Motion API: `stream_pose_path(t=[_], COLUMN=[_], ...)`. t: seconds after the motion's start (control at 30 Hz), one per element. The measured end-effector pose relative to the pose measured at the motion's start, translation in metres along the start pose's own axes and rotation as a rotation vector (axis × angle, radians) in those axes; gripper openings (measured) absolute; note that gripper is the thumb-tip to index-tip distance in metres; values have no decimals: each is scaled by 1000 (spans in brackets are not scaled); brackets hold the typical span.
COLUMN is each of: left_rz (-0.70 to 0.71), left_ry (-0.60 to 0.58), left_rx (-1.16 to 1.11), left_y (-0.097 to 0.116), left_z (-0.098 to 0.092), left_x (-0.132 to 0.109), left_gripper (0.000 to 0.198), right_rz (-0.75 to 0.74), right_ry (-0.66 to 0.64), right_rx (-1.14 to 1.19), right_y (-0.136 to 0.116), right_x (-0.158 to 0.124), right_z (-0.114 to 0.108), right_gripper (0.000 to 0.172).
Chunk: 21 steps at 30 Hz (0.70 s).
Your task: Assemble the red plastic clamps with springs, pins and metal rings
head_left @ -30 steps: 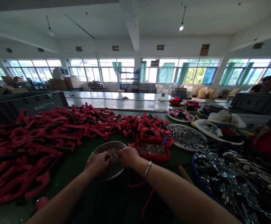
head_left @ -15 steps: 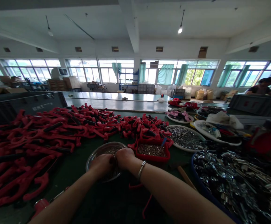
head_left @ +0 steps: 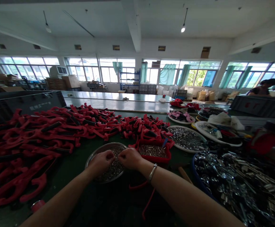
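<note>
Over a round metal bowl (head_left: 89,157) of small metal parts (head_left: 113,170), both my hands hover with bent fingers. My left hand (head_left: 102,162) is at the bowl's left side, its fingertips pinched together. Across a small gap, my right hand (head_left: 130,158) pinches at the right rim, a metal bangle on its wrist. Whatever is between the fingertips of either hand is too small to make out. Just right of my right hand stands a red tray (head_left: 167,155) filled with small metal pins (head_left: 152,150).
Red plastic tool frames (head_left: 33,138) with black grips cover the left, before a grey crate (head_left: 44,102). A blue-rimmed basin (head_left: 196,176) of metal parts stands right, near a wooden handle (head_left: 184,175). Behind it are round trays (head_left: 187,138). A person (head_left: 261,90) sits far right.
My hands have drawn apart and risen a little from the bowl, where they were close together among the small parts. More of the bowl's contents now shows.
</note>
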State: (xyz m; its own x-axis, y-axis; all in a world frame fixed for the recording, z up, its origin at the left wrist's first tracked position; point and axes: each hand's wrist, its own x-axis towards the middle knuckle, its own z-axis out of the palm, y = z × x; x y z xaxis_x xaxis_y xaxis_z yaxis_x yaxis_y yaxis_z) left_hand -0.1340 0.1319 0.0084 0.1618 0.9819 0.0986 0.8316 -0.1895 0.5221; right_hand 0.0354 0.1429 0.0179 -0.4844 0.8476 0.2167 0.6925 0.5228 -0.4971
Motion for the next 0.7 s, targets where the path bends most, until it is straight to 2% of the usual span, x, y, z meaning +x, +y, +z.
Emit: stream_pose_path(t=[0.13, 0.27, 0.4, 0.57, 0.7], left_rz=[17, 147, 200, 203, 201], left_ry=[24, -90, -190, -176, -175], left_rx=[-65, -192, -127, -86, -74], left_y=[22, 60, 93, 112, 120], left_z=[0, 13, 37, 58, 67], left_x=[-10, -29, -40, -34, -30], left_gripper=[21, 17, 13, 14, 11], right_rz=[52, 144, 271, 408, 477], right_ry=[105, 190, 215, 234, 293], right_rx=[180, 355, 519, 703, 808], right_y=[7, 30, 60, 81, 82], right_x=[-8, -39, -82, -128, -144], right_z=[-6, -30, -56, -70, -68], right_gripper=[21, 21, 16, 28, 30])
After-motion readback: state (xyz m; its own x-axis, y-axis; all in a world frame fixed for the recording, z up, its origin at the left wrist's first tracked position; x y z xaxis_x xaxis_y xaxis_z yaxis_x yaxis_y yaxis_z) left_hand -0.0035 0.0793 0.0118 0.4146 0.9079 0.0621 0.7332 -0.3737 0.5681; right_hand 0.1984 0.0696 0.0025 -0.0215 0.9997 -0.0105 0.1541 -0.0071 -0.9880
